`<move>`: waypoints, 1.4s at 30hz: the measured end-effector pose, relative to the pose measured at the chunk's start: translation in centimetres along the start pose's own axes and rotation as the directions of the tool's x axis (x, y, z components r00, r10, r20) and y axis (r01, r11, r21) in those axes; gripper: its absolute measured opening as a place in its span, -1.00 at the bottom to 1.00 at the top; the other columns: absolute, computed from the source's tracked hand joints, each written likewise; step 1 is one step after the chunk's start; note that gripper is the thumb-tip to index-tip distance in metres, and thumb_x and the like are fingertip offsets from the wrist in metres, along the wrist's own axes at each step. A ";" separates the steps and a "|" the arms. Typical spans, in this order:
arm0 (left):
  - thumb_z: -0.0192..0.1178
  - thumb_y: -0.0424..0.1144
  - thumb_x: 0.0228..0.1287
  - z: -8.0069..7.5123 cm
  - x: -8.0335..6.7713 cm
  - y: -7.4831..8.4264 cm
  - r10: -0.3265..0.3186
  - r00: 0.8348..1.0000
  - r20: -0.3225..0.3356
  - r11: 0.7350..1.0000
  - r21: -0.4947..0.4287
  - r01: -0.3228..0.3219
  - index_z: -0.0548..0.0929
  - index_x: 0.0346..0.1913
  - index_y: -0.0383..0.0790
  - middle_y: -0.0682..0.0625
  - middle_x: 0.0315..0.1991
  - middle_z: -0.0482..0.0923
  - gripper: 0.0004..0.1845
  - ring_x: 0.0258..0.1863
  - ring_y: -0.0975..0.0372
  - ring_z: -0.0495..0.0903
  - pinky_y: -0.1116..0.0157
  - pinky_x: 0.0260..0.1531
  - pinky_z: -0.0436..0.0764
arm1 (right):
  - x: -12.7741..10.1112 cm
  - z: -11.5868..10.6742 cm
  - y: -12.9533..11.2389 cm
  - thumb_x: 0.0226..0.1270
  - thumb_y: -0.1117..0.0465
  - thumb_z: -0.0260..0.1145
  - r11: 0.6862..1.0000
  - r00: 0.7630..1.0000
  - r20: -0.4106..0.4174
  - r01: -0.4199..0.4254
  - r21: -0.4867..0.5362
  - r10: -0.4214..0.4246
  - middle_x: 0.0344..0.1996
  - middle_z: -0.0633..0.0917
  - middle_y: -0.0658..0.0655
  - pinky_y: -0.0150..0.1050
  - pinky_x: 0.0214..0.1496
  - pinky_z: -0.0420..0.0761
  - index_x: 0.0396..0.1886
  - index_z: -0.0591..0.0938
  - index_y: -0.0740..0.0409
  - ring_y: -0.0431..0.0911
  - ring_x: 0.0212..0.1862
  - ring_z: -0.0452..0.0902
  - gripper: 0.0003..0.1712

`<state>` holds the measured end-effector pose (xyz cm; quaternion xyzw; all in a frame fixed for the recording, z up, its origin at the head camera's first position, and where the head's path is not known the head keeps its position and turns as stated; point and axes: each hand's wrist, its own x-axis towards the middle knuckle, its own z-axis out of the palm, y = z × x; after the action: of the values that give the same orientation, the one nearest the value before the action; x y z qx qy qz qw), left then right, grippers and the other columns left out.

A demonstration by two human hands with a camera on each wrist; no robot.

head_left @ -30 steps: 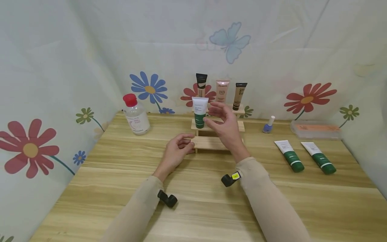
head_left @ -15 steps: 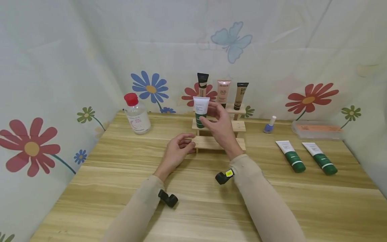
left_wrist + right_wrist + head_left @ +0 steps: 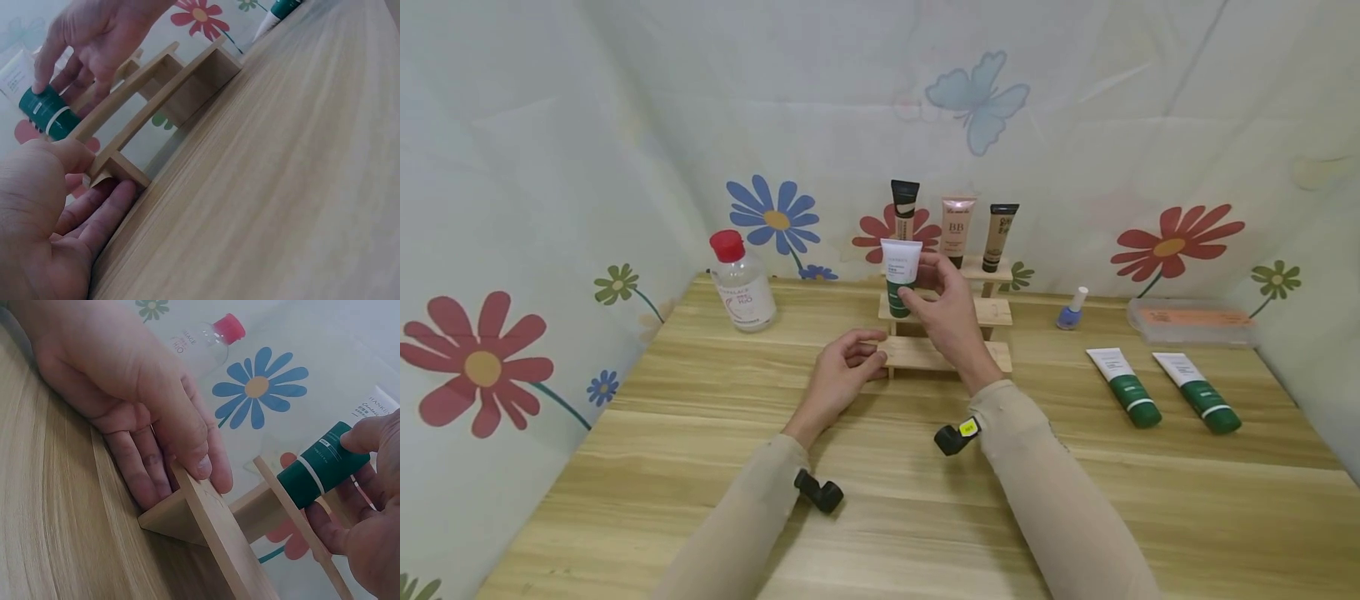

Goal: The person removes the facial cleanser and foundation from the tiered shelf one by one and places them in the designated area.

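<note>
White-and-green tube is standing nearly upright just above the centre of the head view, green cap downward, at the left part of the middle tier of a small wooden stand. Whether its base is resting on that tier or hovering just over it, I cannot tell. The right hand is pinching the tube between thumb and fingers, the thumb pressing on the green part. Lower and left of it, the left hand is gripping the left end of the bottom tier, thumb on top and fingers curling beside the leg (the left wrist view is showing this closely).

On the top tier, behind, a black-topped tube, a pink BB tube and a beige tube are standing in a row. At the left of the frame a red-capped bottle is standing on the counter. Toward the right, a purple nail polish bottle is standing near a clear box, while two more green-and-white tubes are lying side by side, apart, below them. A flowered backdrop is hanging behind everything.
</note>
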<state>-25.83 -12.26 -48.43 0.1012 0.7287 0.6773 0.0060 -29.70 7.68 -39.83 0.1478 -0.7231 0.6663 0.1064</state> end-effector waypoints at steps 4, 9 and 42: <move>0.33 -0.36 0.65 -0.1 0.0 -0.1 -0.001 1.000 0.003 1.000 0.011 0.001 0.72 0.36 -0.25 -0.27 0.06 0.75 -0.67 0.03 -0.03 0.82 0.16 0.06 0.92 | -0.2 -0.2 -0.1 0.56 0.38 0.48 1.000 1.000 -0.001 0.007 -0.001 -0.007 0.26 0.72 0.22 0.13 0.42 0.73 0.44 0.59 0.14 0.07 0.26 0.66 -0.47; 0.34 -0.34 0.65 -0.1 0.0 0.0 0.000 1.000 0.008 1.000 0.011 0.000 0.73 0.35 -0.21 -0.26 0.07 0.76 -0.68 0.04 -0.03 0.82 0.15 0.07 0.92 | -0.7 -1.1 -0.6 0.56 0.36 0.48 1.000 1.000 -0.009 0.007 -0.008 -0.007 0.28 0.70 0.21 0.11 0.41 0.76 0.44 0.58 0.14 0.05 0.28 0.65 -0.47; 0.36 -0.32 0.64 0.0 0.2 -0.4 -0.001 1.000 0.006 1.000 0.015 0.001 0.74 0.34 -0.15 -0.25 0.07 0.73 -0.68 0.04 -0.04 0.80 0.17 0.06 0.92 | -5.8 -17.3 -3.4 0.62 0.30 0.46 0.968 0.961 -0.263 0.018 -0.249 -0.085 0.25 0.71 0.02 -0.40 0.34 0.68 0.53 0.57 0.04 -0.16 0.21 0.63 -0.42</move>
<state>-26.11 -12.29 -48.84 0.1032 0.7339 0.6713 0.0077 -23.78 25.08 -37.14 0.0598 -0.7739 0.5833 0.2391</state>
